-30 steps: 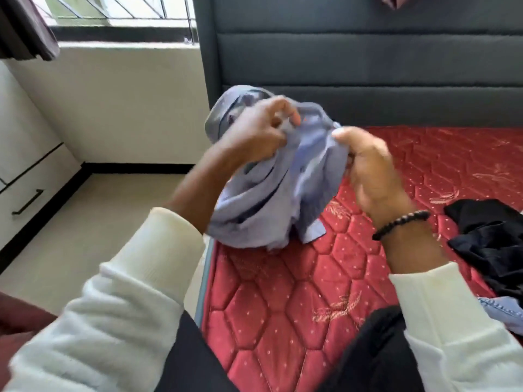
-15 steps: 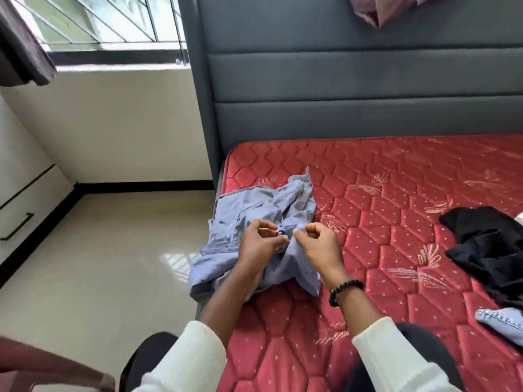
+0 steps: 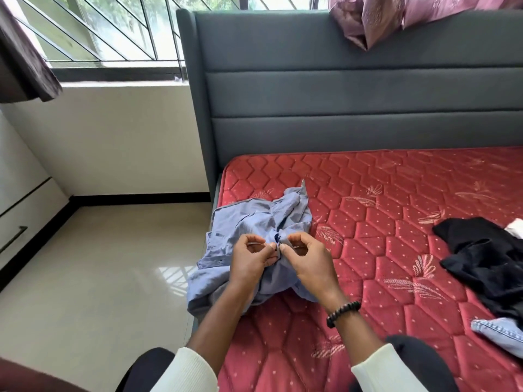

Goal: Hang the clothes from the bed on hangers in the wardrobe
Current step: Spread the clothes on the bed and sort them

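A crumpled light blue shirt (image 3: 249,222) lies on the left edge of the red quilted mattress (image 3: 382,236), partly hanging over the side. My left hand (image 3: 250,260) and my right hand (image 3: 307,258) sit close together on top of it, each pinching the shirt's fabric at a dark button spot between them. A black garment (image 3: 486,258) lies bunched at the right of the mattress, with a piece of light denim (image 3: 501,332) below it. No hanger or wardrobe interior is in view.
A grey padded headboard (image 3: 353,94) stands behind the mattress, with purple curtain fabric (image 3: 376,18) draped over its top. Glossy cream floor (image 3: 99,278) spreads to the left, bordered by white drawers with a dark handle (image 3: 12,239) and a barred window (image 3: 113,26) above.
The shirt came down from mid-air in front of me onto the mattress edge. Both hands dropped with it and now pinch its fabric close together; my view rose towards the window.
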The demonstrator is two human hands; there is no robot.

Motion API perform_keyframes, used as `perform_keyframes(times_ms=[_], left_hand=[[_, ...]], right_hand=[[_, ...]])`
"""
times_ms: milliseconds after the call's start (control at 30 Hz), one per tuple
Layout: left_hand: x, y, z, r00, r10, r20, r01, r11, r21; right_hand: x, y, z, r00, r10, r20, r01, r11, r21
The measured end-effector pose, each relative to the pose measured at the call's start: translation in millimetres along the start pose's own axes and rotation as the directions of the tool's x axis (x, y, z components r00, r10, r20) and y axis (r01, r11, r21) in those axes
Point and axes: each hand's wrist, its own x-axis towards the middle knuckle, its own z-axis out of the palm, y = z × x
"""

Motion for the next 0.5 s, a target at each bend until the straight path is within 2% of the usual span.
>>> perform_keyframes(times_ms=[133, 300, 367, 433, 500], left_hand=[[-3, -7, -2, 0.992, 0.124, 0.009, -0.123, 0.964, 0.234], [-4, -17, -4, 0.993, 0.117, 0.008, -0.115, 0.963, 0.245], [-5, -20, -5, 0.996, 0.088, 0.013, -0.089, 0.977, 0.192], [-5, -23, -7, 1.0, 0.007, 0.021, -0.008, 0.999, 0.052], [-7, -25, -8, 0.997, -0.065, 0.043, 0.067, 0.996, -0.054]], right_hand=[[-12, 11, 8, 0.998, -0.055, -0.036, 0.054, 0.998, -0.039], [-18, 15, 10, 0.992, -0.117, -0.044, 0.11, 0.984, -0.139], [-18, 18, 10, 0.998, -0.053, -0.017, 0.051, 0.996, -0.072], [-17, 23, 8, 0.999, 0.014, 0.037, -0.014, 1.0, 0.019], [-17, 26, 8, 0.998, 0.017, 0.059, -0.018, 1.0, 0.018]])
